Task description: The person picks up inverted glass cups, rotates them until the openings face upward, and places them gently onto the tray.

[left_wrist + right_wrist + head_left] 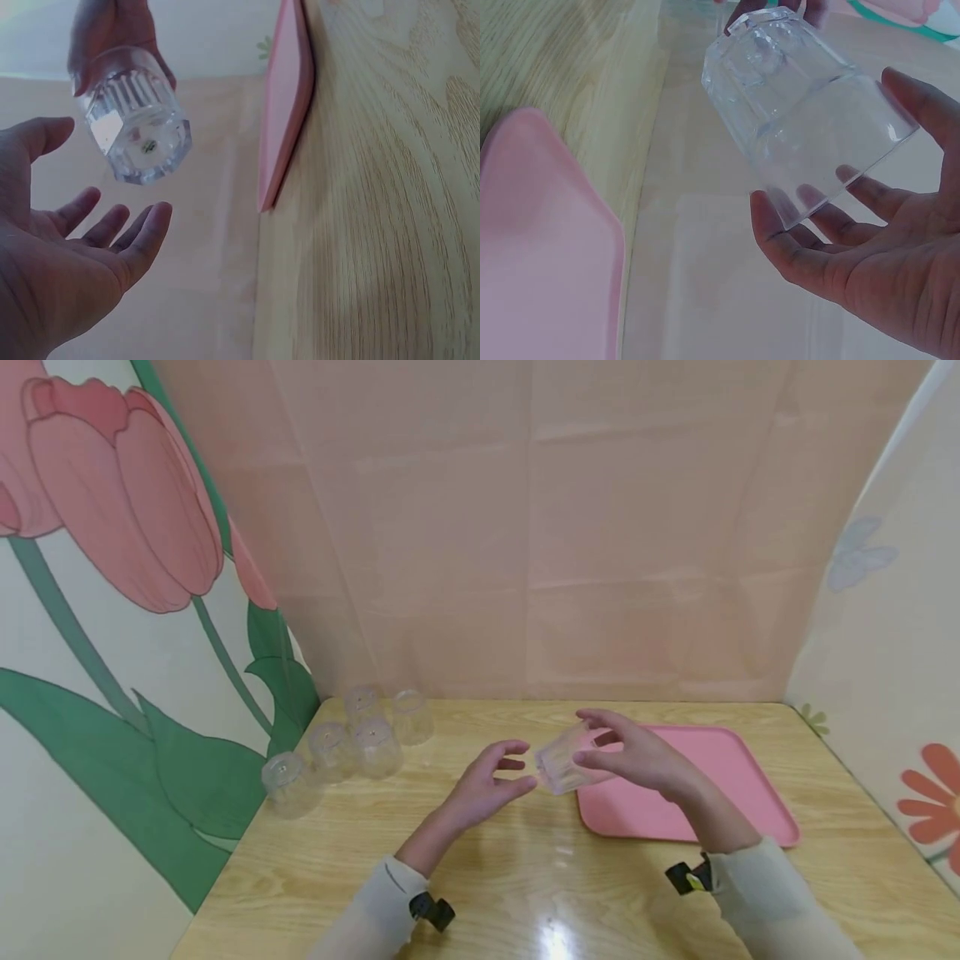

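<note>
A clear faceted glass [558, 763] is held in the air by my right hand [637, 752], over the left edge of the pink tray [705, 785]. The right thumb and fingertips [765, 214] grip it around the rim end. Tilted on its side, the glass points its thick base [150, 150] toward my left hand [483, 785]. That left hand is apart from the glass, its fingers spread and loosely bent, with nothing between them. In the left wrist view, the left fingers [146, 236] stand just below the base.
Several clear glasses [377, 747] stand upside down at the back left of the wooden table [480, 877]. A pink sheet [525, 527] hangs behind the table. Panels with painted flowers [127, 493] stand at the left and right sides.
</note>
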`<state>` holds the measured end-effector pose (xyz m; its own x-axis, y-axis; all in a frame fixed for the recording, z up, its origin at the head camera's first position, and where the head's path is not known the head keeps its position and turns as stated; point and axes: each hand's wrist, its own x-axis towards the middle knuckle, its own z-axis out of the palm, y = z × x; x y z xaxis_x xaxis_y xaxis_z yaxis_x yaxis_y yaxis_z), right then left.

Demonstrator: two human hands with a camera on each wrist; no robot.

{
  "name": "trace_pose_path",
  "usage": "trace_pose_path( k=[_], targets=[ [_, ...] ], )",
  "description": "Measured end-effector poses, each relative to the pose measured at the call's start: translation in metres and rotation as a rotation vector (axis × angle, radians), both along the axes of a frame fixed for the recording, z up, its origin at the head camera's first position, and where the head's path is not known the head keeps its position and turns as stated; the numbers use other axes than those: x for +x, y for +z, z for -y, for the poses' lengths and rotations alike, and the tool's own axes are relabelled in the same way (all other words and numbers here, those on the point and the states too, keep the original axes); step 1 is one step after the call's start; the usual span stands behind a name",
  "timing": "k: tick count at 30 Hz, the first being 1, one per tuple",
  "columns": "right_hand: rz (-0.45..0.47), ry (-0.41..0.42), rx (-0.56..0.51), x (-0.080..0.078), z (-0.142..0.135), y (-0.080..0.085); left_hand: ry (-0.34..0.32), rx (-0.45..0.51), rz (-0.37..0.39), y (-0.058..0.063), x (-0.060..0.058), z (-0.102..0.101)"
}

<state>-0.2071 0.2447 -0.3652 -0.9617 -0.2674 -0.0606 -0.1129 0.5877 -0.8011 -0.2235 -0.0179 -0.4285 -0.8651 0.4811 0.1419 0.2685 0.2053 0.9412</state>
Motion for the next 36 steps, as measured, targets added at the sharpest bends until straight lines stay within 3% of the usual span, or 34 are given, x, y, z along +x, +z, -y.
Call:
trace_pose_path(
  k=[18, 36],
  targets=[
    [-0.023, -0.026, 0.063, -0.006, -0.01, -0.003, 0.012, -0.081, -0.053, -0.001, -0.004, 0.013],
    [-0.046, 0.023, 0.062, -0.014, -0.019, -0.004, 0.038, -0.111, -0.073, -0.006, -0.009, 0.029]
  ],
)
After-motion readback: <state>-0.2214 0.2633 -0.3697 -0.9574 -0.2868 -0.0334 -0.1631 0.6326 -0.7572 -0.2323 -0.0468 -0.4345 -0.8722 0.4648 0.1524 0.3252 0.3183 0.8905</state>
